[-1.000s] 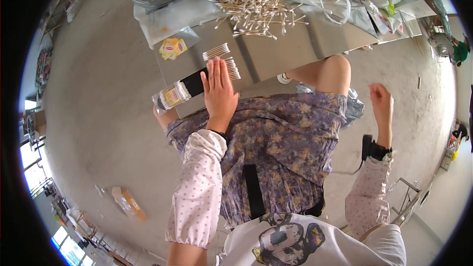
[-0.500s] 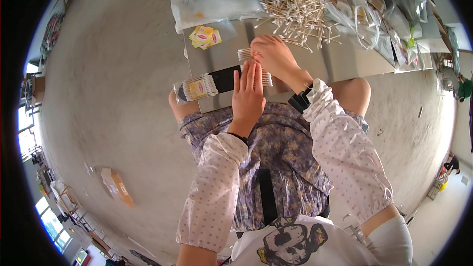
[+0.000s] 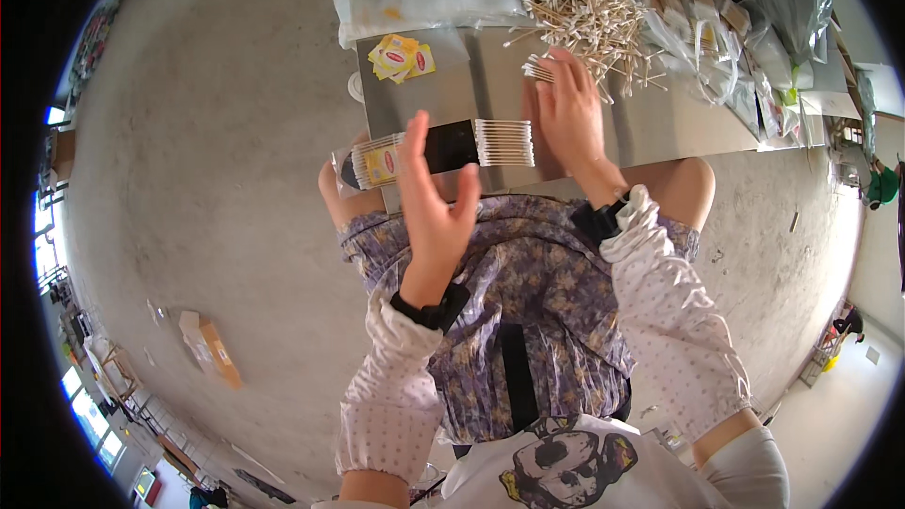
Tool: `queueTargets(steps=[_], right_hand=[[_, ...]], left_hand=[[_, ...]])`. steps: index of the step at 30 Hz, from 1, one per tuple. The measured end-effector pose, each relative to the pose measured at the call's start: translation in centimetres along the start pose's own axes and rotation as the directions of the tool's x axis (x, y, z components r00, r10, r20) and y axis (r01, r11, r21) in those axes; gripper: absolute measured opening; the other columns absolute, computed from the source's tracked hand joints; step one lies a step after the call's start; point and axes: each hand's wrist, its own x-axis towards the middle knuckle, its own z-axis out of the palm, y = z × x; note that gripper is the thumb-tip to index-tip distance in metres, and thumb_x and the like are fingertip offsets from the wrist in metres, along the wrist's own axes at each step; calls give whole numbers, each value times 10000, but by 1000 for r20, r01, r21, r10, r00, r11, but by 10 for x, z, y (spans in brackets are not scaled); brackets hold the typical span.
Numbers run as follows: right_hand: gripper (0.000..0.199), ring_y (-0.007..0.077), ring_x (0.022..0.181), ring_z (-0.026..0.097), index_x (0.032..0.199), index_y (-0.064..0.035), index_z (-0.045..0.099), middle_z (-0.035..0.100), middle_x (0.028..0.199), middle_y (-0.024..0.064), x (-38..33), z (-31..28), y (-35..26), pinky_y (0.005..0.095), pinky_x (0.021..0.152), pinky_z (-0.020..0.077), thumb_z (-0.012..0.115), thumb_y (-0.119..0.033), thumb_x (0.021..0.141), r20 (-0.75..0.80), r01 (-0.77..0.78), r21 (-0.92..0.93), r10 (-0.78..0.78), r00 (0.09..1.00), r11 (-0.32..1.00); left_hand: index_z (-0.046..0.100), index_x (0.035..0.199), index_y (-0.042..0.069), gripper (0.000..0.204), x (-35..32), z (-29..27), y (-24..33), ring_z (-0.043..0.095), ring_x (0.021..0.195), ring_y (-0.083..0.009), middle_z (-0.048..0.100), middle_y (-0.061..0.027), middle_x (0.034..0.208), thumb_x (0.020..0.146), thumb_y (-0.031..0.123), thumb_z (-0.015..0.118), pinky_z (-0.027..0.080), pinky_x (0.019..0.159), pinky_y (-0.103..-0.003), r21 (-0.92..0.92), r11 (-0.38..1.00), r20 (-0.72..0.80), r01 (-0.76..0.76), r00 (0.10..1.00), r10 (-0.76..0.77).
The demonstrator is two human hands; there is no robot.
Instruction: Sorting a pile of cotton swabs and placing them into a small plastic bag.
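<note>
My left hand (image 3: 436,217) is raised near the table's front edge, fingers stretched and thumb apart, holding nothing. Behind it lies a black strip (image 3: 451,147). A neat row of cotton swabs (image 3: 505,143) sits side by side at the strip's right end. At its left end, more swabs lie around a yellow card (image 3: 381,166), in what looks like a clear bag. My right hand (image 3: 571,118) is at the near edge of a loose heap of cotton swabs (image 3: 586,0). Its fingers are closed over a small bunch of swabs (image 3: 537,69), whose white tips stick out to the left.
Several yellow cards (image 3: 401,57) lie at the far left of the metal table (image 3: 448,85). Behind them is a white plastic bag (image 3: 424,5). Packed bundles in clear bags (image 3: 693,0) crowd the far right. A cardboard box (image 3: 210,349) stands on the floor.
My left hand has lifted off the swab row and moved left, uncovering it. My right hand has moved right, toward the heap, with the small bunch of swabs.
</note>
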Motion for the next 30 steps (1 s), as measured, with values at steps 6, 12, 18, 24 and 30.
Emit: queueTargets(steps=[6,12,18,24,30], right_hand=[[450,323,1455,350,1416,5,467,455,1496,174,-22,51,-36,486,1218,237,507,-160,998,35,48,-231,-41,999,972],[488,331,1483,308,1455,13,430,413,1539,178,-18,55,-40,476,1233,227,454,-76,976,108,33,-154,-16,994,987],[523,323,1477,326,1431,18,458,430,1526,178,-9,73,-55,449,1231,256,454,-9,908,115,83,-88,-72,991,993],[530,299,1473,339,1438,2,458,430,1533,155,0,81,-71,441,1233,260,446,-32,910,201,180,1,-176,964,984],[551,286,1482,323,1459,-4,439,421,1541,150,1,79,-76,425,1244,237,440,-40,909,245,196,24,-196,950,980]], left_hand=[[398,1465,-3,512,-20,-37,-3,392,1440,-313,447,-201,1501,978,-19,554,264,1208,-436,-126,992,-231,13,972,-42],[467,1413,11,402,-18,-62,-14,498,1346,-265,526,-189,1425,1014,19,520,352,1158,-418,-287,942,-269,172,930,-252],[529,1157,-18,189,-10,-21,-18,691,861,-143,725,-127,987,986,44,581,528,746,-268,-329,762,244,558,830,-502],[503,1152,-42,170,-5,-7,-18,702,910,-160,720,-153,1047,1003,25,552,552,827,-273,-389,678,214,624,777,-592],[512,1131,-27,137,-11,-9,-22,697,912,-156,718,-149,1051,1012,30,550,549,808,-270,-400,698,179,594,798,-576]])
